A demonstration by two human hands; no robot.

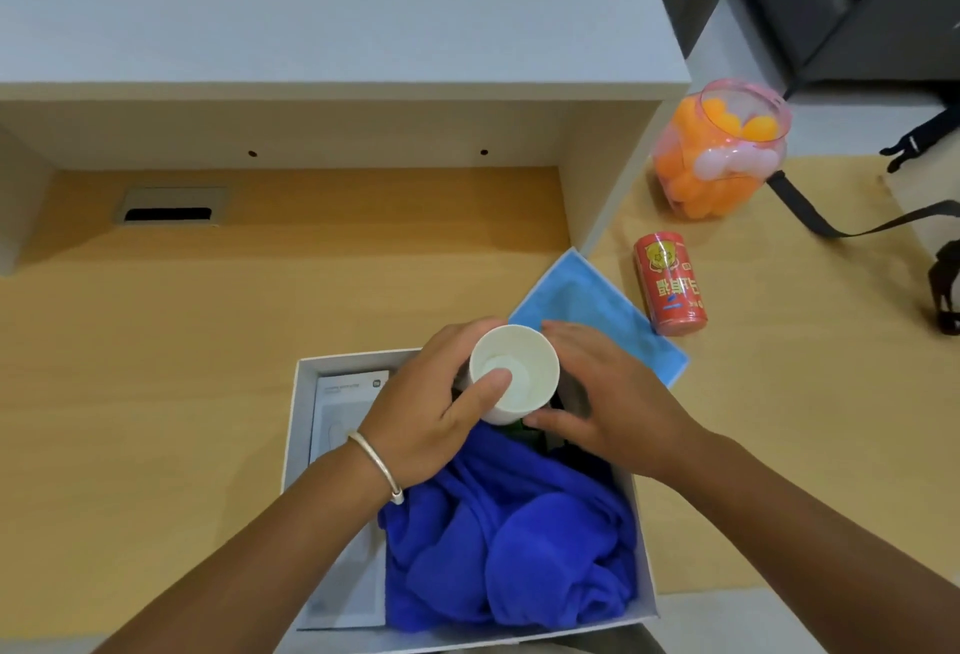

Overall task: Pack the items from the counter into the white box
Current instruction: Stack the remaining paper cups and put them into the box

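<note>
A white paper cup stands upright over the far part of the white box. My left hand grips the cup, with the thumb hooked over its rim. My right hand lies against the cup's right side, fingers fairly straight. Inside the box lie a crumpled blue cloth and a flat white carton along the left wall. Something dark green shows under the cup, mostly hidden. On the counter to the right lie a blue face mask and a red can.
A clear plastic jar of orange and white balls stands at the back right. A dark strap and a bag lie at the right edge. A white shelf unit overhangs the wooden counter, which has a cable slot.
</note>
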